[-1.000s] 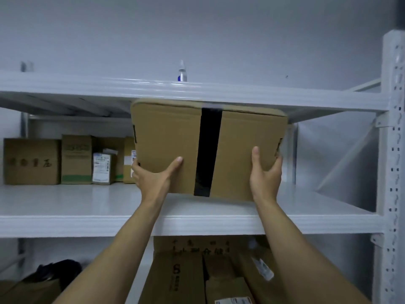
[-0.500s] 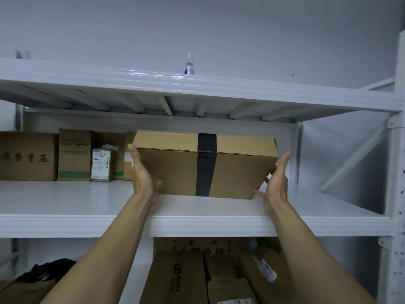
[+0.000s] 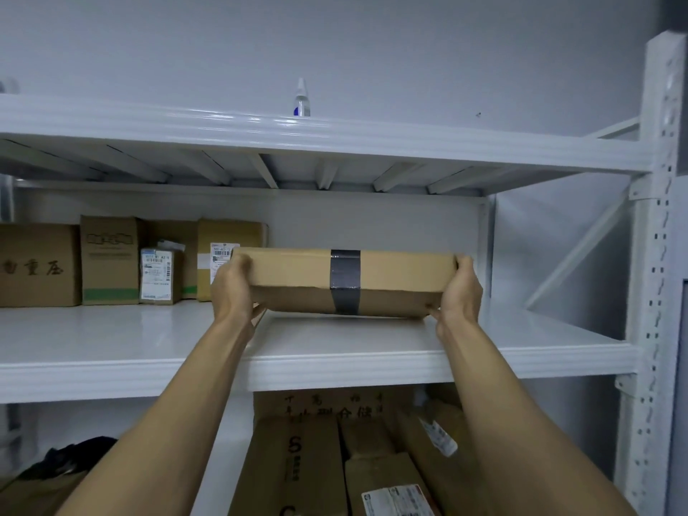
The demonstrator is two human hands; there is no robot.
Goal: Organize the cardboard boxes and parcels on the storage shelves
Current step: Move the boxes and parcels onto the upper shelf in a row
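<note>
**Flat box lowered to the middle shelf**

Since a second ago, the cardboard box (image 3: 350, 281) has swung from a steep, upright tilt to nearly flat and dropped from under the upper shelf (image 3: 335, 139) to just over the middle shelf (image 3: 335, 351). Its front edge sits slightly raised; whether the far edge touches the shelf cannot be told. Both forearms reach up from below. Left hand (image 3: 232, 288) clasps the box's left end, fingers curled underneath, thumb over the top corner. Right hand (image 3: 459, 292) clasps the right end the same way. A strip of black tape (image 3: 345, 283) wraps the box's middle. Below, packed parcels (image 3: 335, 459) fill the lower shelf. Farther back on the left of the middle shelf stands a row of cardboard boxes (image 3: 108, 260), some labelled. A small bottle (image 3: 301, 100) stands on the upper shelf.
</note>
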